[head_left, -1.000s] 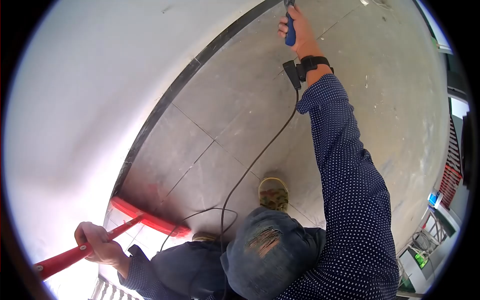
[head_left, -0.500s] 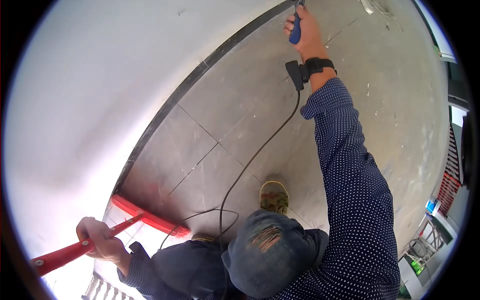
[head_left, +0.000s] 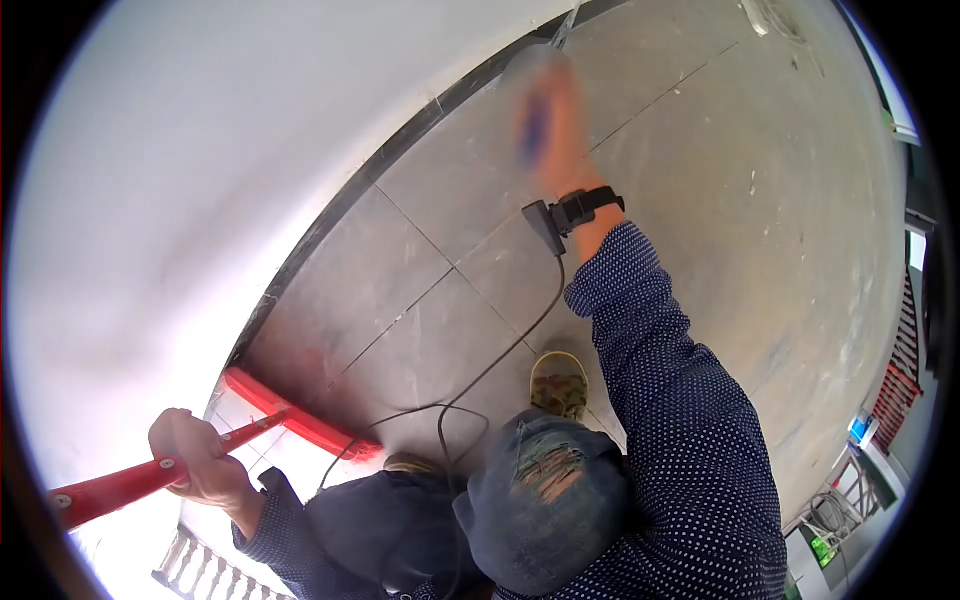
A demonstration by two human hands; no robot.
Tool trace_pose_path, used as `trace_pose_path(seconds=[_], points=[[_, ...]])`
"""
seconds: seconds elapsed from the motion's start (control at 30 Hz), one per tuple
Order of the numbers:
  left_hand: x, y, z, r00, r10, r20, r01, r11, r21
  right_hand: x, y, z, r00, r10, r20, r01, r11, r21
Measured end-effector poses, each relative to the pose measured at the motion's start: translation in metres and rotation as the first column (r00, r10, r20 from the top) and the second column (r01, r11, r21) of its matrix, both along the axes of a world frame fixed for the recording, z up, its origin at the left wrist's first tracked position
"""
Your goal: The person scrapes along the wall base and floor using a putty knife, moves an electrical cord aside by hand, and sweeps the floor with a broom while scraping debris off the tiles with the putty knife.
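near the dark skirting, our blurred right hand grasps a blue-handled tool while our left hand clasps a red pole, a handling step likely calling for steady grips next.

No legible text, label, brand, number or sign on anything in view.

The grey tiled floor bears a patterned shoe; well ahead of the shoe, to its right, lies a white object beside pale cords. Pale specks dot the tiles right of it.
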State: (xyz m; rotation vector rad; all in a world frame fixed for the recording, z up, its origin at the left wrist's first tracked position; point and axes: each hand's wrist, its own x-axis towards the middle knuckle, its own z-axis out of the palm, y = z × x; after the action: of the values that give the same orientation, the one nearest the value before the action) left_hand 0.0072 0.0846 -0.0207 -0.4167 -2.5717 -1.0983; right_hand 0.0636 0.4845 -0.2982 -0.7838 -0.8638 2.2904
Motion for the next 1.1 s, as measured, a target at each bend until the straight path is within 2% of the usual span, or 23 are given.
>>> trace_pose_path(seconds=[0.07,0.1,0.17,0.2,0.3,0.33,0.37,0.43,0.53,0.6,0.67,0.73,0.77,0.83,0.93,1.03,1.1], points=[[-0.005,-0.022,-0.005,0.997,-0.063,0.038,0.061,0.997,0.057,0.004,0.014,0.002,0.998,0.024,0.064,-0.041,0.956,0.289],[-0.008,-0.029,-0.006,0.989,-0.127,0.074,0.119,0.988,0.101,0.005,0.011,0.016,0.998,0.019,0.061,-0.037,0.955,0.295],[-0.007,-0.024,-0.005,0.989,-0.138,0.059,0.132,0.987,0.089,0.012,-0.014,0.052,0.982,0.116,0.149,-0.103,0.99,-0.092],[-0.007,-0.022,-0.005,0.988,-0.143,0.051,0.139,0.988,0.073,0.011,-0.028,0.051,0.991,0.124,0.049,-0.112,0.975,-0.191],[-0.006,-0.019,-0.005,0.991,-0.111,0.077,0.104,0.991,0.087,0.013,-0.037,0.051,0.985,0.169,0.035,-0.159,0.965,-0.207],[-0.006,-0.023,-0.006,0.991,-0.108,0.082,0.102,0.992,0.08,0.012,-0.028,0.04,0.988,0.133,0.082,-0.136,0.99,0.042],[-0.007,-0.028,-0.007,0.989,-0.134,0.069,0.13,0.99,0.061,0.009,-0.011,0.031,0.987,0.137,0.082,-0.14,0.989,0.037],[-0.009,-0.031,-0.008,0.986,-0.159,0.044,0.157,0.986,0.051,0.0,0.029,0.03,0.992,0.051,0.116,-0.036,0.991,-0.129],[-0.006,-0.028,-0.008,0.987,-0.155,0.051,0.152,0.986,0.061,0.005,0.05,0.027,0.995,0.082,0.048,-0.075,0.989,-0.127],[-0.004,-0.019,-0.005,0.992,-0.103,0.078,0.097,0.992,0.08,0.012,0.037,0.028,0.99,0.126,0.058,-0.122,0.99,-0.074],[-0.006,-0.021,-0.004,0.988,-0.126,0.089,0.119,0.99,0.08,0.022,0.007,0.035,0.982,0.172,0.077,-0.169,0.985,-0.038],[-0.007,-0.022,-0.005,0.985,-0.146,0.095,0.139,0.987,0.077,0.025,-0.017,0.04,0.969,0.236,-0.074,-0.243,0.965,-0.101],[-0.008,-0.022,-0.005,0.985,-0.151,0.089,0.144,0.987,0.077,0.021,-0.015,0.042,0.969,0.236,-0.074,-0.243,0.964,-0.108],[-0.004,-0.025,-0.004,0.984,-0.153,0.088,0.147,0.987,0.068,0.006,0.006,0.044,0.992,0.11,0.066,-0.097,0.98,-0.176],[-0.008,-0.026,-0.007,0.986,-0.149,0.072,0.142,0.986,0.09,0.002,0.08,0.005,0.997,0.076,0.008,-0.075,0.992,-0.102],[-0.005,-0.023,-0.007,0.987,-0.135,0.082,0.127,0.987,0.094,0.004,0.074,0.02,0.996,0.037,0.081,-0.027,0.993,-0.117],[-0.006,-0.021,-0.007,0.987,-0.135,0.081,0.13,0.989,0.068,0.014,0.04,0.031,0.989,0.129,0.065,-0.115,0.976,-0.184]])
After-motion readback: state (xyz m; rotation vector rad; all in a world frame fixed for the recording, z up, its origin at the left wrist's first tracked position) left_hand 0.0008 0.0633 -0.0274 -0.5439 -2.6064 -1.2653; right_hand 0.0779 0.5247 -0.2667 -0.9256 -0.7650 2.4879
